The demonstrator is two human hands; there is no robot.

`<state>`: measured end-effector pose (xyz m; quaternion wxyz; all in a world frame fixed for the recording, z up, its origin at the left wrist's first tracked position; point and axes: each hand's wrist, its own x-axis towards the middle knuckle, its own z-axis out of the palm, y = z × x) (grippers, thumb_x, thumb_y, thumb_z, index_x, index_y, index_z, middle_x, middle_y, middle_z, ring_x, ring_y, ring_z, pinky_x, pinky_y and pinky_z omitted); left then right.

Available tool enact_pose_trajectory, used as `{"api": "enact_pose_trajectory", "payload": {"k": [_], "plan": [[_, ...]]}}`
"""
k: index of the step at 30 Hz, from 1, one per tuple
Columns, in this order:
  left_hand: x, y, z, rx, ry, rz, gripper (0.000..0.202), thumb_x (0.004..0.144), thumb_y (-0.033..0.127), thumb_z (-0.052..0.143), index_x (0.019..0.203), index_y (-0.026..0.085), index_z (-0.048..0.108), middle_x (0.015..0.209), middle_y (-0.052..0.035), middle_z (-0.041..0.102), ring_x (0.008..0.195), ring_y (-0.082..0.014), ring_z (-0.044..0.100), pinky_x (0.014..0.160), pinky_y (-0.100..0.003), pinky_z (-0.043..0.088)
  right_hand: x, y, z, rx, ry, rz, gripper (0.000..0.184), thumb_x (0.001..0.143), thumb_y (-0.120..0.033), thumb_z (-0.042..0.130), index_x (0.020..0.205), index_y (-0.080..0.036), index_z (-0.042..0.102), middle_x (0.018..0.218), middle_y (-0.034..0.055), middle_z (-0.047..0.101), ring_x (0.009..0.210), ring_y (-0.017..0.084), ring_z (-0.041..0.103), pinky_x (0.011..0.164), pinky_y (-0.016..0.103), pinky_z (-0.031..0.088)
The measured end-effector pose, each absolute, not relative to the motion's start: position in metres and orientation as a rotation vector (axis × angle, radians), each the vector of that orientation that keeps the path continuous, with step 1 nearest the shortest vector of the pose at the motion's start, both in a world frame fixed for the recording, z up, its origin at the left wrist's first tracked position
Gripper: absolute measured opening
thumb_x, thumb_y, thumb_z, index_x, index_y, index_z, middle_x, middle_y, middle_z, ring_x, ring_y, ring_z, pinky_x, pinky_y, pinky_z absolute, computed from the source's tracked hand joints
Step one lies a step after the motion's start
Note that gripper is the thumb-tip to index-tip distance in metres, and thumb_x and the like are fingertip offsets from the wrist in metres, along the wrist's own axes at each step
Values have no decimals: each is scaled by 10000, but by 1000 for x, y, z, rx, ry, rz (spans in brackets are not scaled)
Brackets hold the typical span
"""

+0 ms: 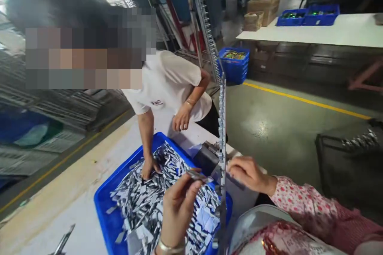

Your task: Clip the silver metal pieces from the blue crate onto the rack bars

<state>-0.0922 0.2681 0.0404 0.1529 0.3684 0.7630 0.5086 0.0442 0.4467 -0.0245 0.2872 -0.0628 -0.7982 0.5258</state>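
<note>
Grey-green workshop floor (269,127) with a yellow line (305,100) stretches beyond the blue bin (104,207) in the head view. That bin sits on a pale worktable (68,207) and is heaped with small silvery metal pieces (143,203).

Over the bin's near right part, the left hand (178,203) is raised. Its thumb and fingers are pinched narrowly on one metal piece (196,175), held clear above the heap. Just right of the bin, a thin vertical rack strip (222,119) studded with clips rises upward. The right hand (248,173), in a pink flowered sleeve (302,203), has its curled fingers against the strip; whether it grips anything I cannot tell. At the bin's far right corner stands a grey metal block (206,158).

On the far side of the bin a co-worker in a white shirt (170,79) leans in. One hand (149,167) is spread in the heap, and the other hand (181,117) hangs loosely curled above the bin's far edge. Left of the bin, low on the worktable, lies a metal tool (64,241).

Far beyond the bin, a blue crate (235,65) sits on the floor. A long white table (344,32) carries two more blue crates (308,16), with cardboard boxes (265,6) beside it. Well to the right of the bin stands a black wire basket (344,167).
</note>
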Motion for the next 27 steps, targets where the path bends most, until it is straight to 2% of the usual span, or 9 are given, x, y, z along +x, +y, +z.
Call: {"api": "enact_pose_trajectory", "payload": {"k": [3,6,10,14,18,21,24,27], "plan": [[-109,279,36,933,2258,1545,293,759,372,694,957,157,695,864,-47,744,758,-183,686,716,-258,557,42,470,-52,-572,-1905,1515,294,942,-371,448,777,-168,583,635,-9,573,567,107,536,558,210,419],[-122,294,28,886,2294,1525,352,736,415,700,951,137,695,868,-58,743,780,-193,683,741,-278,558,34,487,-76,-716,-1879,1511,241,905,-347,488,820,-158,611,675,-1,596,581,105,529,553,204,412],[-129,307,14,858,2270,1480,372,744,442,681,952,133,687,839,-55,744,767,-194,685,730,-293,564,25,487,-87,-672,-2009,1480,194,880,-295,519,845,-157,650,741,12,637,643,108,546,594,202,414],[-133,314,5,866,2289,1441,400,749,460,666,962,122,680,861,-76,747,780,-209,691,727,-310,570,18,476,-87,-557,-2105,1451,175,872,-286,556,964,-163,640,850,24,645,631,94,546,603,198,423],[-138,326,0,903,2309,1409,418,758,467,650,989,120,679,843,-76,746,777,-217,693,722,-318,569,3,473,-89,-596,-2167,1325,254,881,-317,576,1083,-164,574,925,43,628,677,111,568,645,216,441],[-141,337,-3,965,2299,1391,385,772,451,641,973,124,682,847,-69,743,772,-207,688,729,-304,561,-13,477,-94,-541,-2328,1219,357,873,-402,602,1139,-169,553,954,54,634,767,148,594,700,243,442],[-142,347,-5,1018,2293,1380,375,792,444,622,984,127,679,916,-78,742,826,-212,689,778,-311,553,-27,485,-101,-491,-2509,1132,394,863,-482,600,1083,-156,586,941,68,651,810,179,604,684,253,424],[-144,354,-8,1058,2314,1363,380,812,438,604,1019,127,672,948,-85,740,874,-220,687,816,-317,542,-36,492,-110,-389,-2617,1047,335,876,-476,586,918,-145,612,872,67,663,792,183,612,647,249,398]]}}
